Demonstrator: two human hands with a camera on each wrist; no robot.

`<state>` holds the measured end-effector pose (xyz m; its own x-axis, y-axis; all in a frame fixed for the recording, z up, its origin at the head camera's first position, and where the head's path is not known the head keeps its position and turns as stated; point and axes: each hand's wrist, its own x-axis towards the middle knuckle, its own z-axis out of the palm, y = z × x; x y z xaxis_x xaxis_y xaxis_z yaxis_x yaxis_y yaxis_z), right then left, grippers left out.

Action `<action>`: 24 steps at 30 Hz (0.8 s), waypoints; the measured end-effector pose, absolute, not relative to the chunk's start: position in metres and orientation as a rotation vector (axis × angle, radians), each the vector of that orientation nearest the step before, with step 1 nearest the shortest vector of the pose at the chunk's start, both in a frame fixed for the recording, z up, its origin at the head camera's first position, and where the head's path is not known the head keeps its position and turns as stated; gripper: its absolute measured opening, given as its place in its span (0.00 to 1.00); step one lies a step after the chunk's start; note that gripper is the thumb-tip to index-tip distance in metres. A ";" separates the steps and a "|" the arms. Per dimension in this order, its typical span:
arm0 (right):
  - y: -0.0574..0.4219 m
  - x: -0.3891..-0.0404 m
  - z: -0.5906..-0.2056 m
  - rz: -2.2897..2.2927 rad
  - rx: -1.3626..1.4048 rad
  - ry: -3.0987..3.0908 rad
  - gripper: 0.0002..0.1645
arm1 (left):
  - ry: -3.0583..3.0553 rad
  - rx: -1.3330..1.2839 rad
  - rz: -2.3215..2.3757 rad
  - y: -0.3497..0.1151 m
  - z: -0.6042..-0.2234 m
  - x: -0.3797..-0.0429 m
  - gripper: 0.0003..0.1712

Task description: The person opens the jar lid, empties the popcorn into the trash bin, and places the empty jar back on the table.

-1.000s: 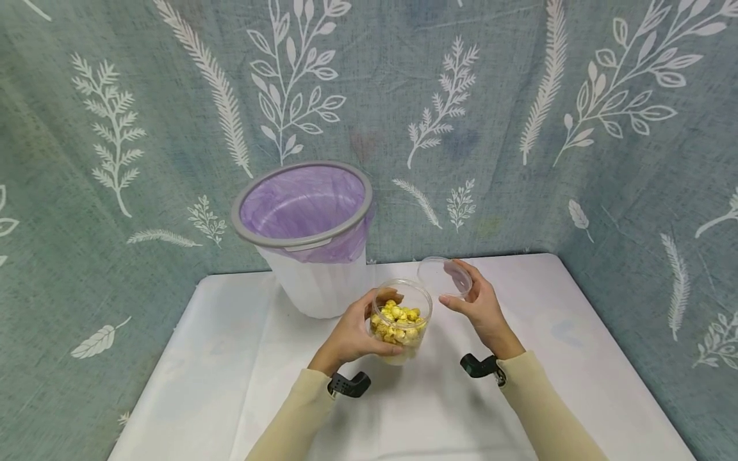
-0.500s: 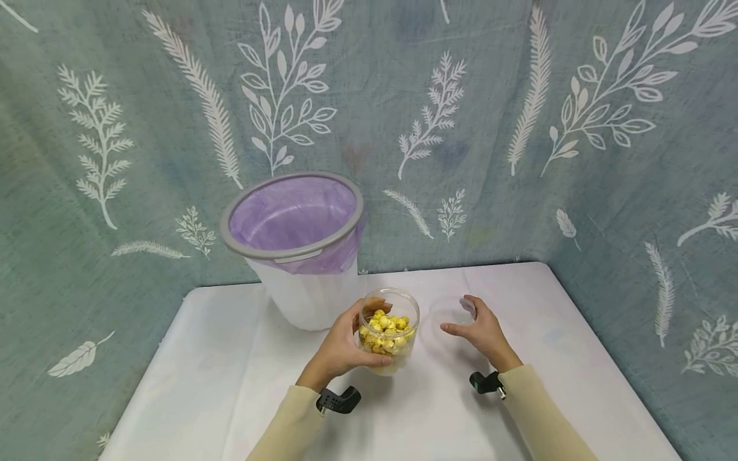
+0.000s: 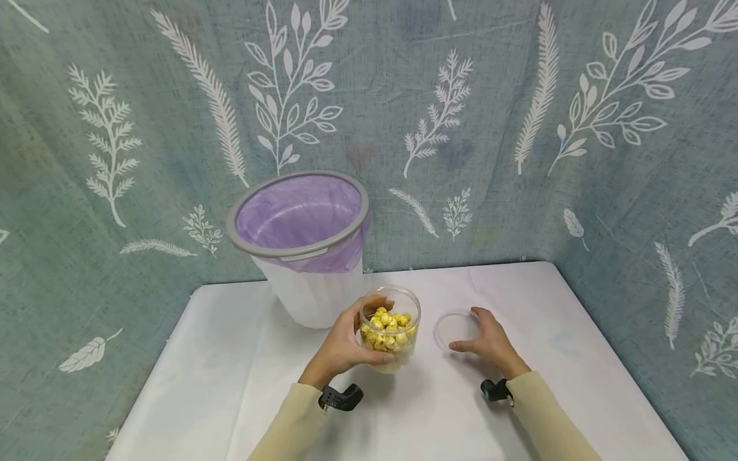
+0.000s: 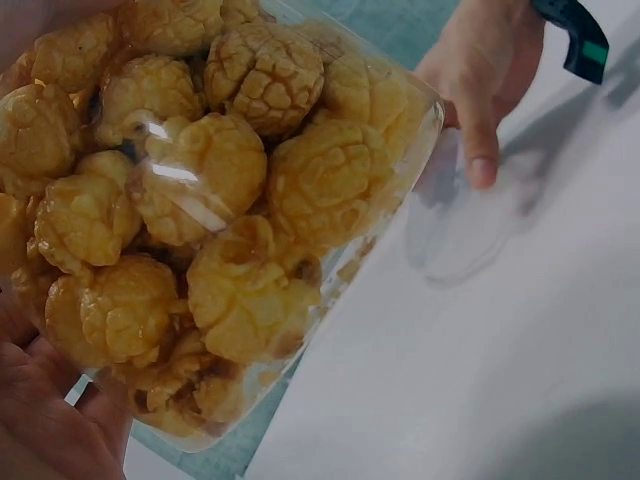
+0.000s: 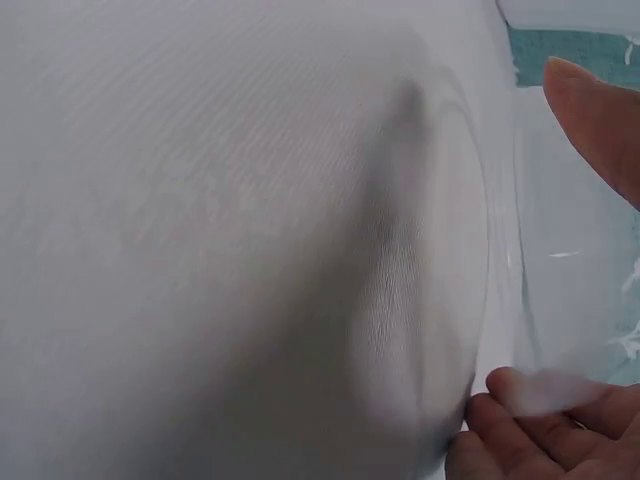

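Popcorn jar [image 3: 392,331]: in the left hand [image 3: 340,351], thumb on the near side, fingers round the back; mouth up, presumably to keep the popcorn [image 3: 398,319] in.
Clear lid [image 3: 455,327]: apparently flat on the bench [image 3: 190,384], right of the jar, likely for stability.
Right hand [image 3: 490,339]: spread wide at the lid's edge; contact unclear.
Lined bin [image 3: 314,294]: behind and left.

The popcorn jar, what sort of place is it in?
Maybe a little corner set up indoors, though I can't be sure: leaf-patterned cloth hangs behind and beside a white table, and a purple-lined bin stands right on it.
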<state>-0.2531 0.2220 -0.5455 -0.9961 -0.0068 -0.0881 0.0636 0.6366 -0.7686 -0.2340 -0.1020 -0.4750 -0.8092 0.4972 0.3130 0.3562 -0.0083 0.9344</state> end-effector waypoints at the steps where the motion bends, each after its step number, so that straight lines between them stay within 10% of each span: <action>1: 0.222 -0.253 -0.545 -1.292 0.041 2.776 0.67 | 2.126 0.927 1.952 -0.103 -0.475 -0.234 0.56; 24: 0.170 -0.288 -0.417 -1.880 -0.375 2.615 0.47 | 2.098 0.915 2.019 -0.125 -0.469 -0.222 0.55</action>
